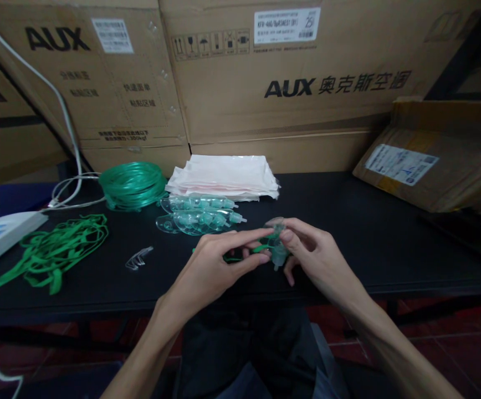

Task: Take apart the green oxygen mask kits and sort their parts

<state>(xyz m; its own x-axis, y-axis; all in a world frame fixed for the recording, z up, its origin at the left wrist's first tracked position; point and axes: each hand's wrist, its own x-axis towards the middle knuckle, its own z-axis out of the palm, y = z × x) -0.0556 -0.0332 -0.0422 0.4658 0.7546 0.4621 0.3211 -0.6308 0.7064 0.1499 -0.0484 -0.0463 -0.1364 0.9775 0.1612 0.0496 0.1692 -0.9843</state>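
Observation:
Near the table's front edge, my right hand [317, 249] grips a small clear-green plastic face mask [280, 256] between thumb and fingers. My left hand [219, 257] pinches a green elastic strap [260, 249] against the mask's left side; whether the strap is threaded through the mask cannot be made out. Part of the mask is covered by my fingers. Just beyond my left hand, several similar masks [205, 220] lie nested in rows. To the left are some thin bent clear or metallic strips [138, 259] and a tangled heap of green elastic straps [64, 244].
Behind the masks sits a stack of white flat packets [228, 173], beside a coil of green tubing [132, 185]. A white power strip [5, 238] with cable lies at the left. Large cartons [224, 105] line the back; a worn cardboard package [440, 160] leans at the right.

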